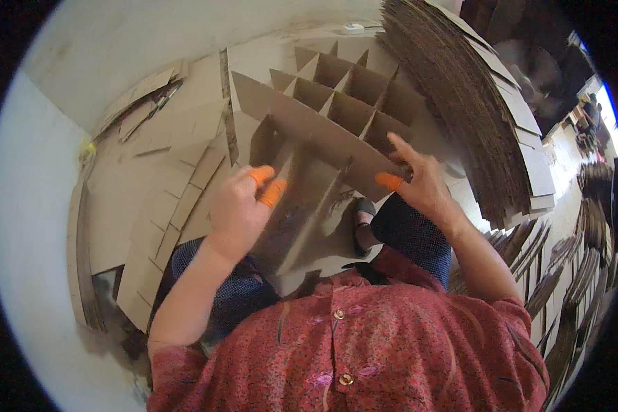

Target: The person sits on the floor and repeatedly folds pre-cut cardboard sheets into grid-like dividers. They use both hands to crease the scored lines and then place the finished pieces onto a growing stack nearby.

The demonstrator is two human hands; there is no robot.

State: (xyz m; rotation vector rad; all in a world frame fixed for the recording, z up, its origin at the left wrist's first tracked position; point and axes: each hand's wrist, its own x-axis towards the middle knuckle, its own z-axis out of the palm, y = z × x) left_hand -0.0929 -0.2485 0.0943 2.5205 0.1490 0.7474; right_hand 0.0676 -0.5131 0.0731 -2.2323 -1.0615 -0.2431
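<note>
Three orange finger covers (272, 194): two on the left hand (239, 209), grip slightly parted; one on the right hand (426, 184), grip spread wider. One brown cardboard lattice divider (316, 130) stands just beyond; I cannot tell if either holds it.

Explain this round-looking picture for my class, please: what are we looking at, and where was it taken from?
No machine here: a person works by hand, some fingers wearing orange finger covers. A wide fisheye camera on the head looks down, so straight edges bend. Ahead is a brown cardboard divider with crossed strips. The right hand is at its near strip, thumb and forefinger spread; the left hand is nearby, but whether it holds anything is unclear. Flat brown cardboard pieces lie at left; a thick stack of brown cardboard sheets is at right.
</note>
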